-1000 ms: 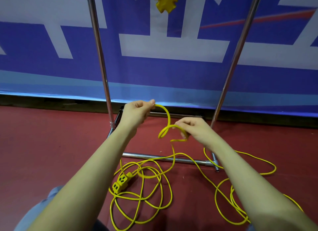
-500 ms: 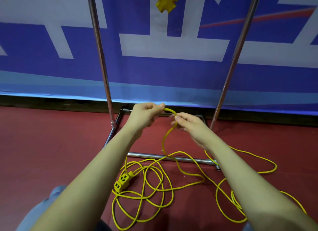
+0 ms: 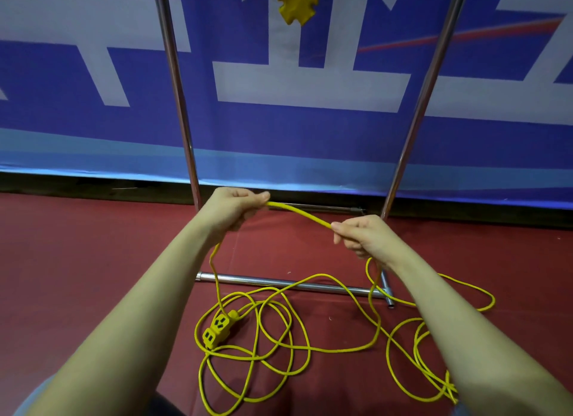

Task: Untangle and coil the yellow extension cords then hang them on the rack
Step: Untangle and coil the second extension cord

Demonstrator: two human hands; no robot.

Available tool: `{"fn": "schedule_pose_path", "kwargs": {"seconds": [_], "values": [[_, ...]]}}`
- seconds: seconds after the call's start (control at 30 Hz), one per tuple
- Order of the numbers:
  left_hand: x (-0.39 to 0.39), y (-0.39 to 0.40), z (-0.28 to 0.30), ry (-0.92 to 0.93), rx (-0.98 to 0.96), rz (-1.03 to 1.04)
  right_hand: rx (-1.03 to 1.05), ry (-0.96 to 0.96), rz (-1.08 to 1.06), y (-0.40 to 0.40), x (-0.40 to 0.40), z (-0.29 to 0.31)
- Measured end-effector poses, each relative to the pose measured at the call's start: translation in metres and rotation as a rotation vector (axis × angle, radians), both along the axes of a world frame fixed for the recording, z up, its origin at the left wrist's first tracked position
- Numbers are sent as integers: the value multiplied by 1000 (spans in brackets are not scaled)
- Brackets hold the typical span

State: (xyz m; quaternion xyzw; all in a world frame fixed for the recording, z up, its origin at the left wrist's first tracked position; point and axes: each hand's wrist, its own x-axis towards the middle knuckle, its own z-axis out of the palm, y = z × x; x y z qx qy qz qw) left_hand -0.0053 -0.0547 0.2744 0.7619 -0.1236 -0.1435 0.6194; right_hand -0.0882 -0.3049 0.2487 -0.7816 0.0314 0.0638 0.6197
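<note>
Yellow extension cord (image 3: 297,212): thin, round, glossy, stretched taut between two hands, rest looped on red floor (image 3: 77,260). Left hand (image 3: 231,208) fingers curled tight round it; right hand (image 3: 362,232) pinching it. One blocky triple-outlet end (image 3: 217,327) lying amid loops. Chrome tubular rack (image 3: 176,84) behind; no legible writing.

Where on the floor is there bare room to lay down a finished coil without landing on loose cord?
Bare red floor lies left of the left hand, outside the rack. A smaller bare strip sits inside the rack base, behind its near bar. Crowded: the yellow cord loops around the outlet block and piles under the right hand.
</note>
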Motion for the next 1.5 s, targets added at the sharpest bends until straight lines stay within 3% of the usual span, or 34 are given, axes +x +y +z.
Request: {"fn": "schedule_pose_path", "kwargs": {"seconds": [0.1, 0.23, 0.47, 0.73, 1.0, 1.23, 1.43, 1.5], "values": [[-2, 4, 2, 32, 227, -211, -35, -18, -15, -4, -1, 6], [-17, -14, 5, 29, 259, -359, -102, -51, 66, 11, -2, 15], [-28, -26, 14, -118, 62, -267, 16, -64, 108, 13, -1, 24], [-11, 0, 8, -34, -7, -222, -86, -33, 81, -11, -2, 7], [-15, -2, 4, 107, 256, -493, -111, -79, -19, -1, 2, 5], [-32, -41, -7, 118, 29, -400, -80, -187, 22, 13, 6, 23], [-17, -27, 3, 78, -229, -160, -12, -105, 7, 4, 3, 15], [-12, -18, 4, 86, -237, -152, -19, -85, -34, -3, 2, 12]]}}
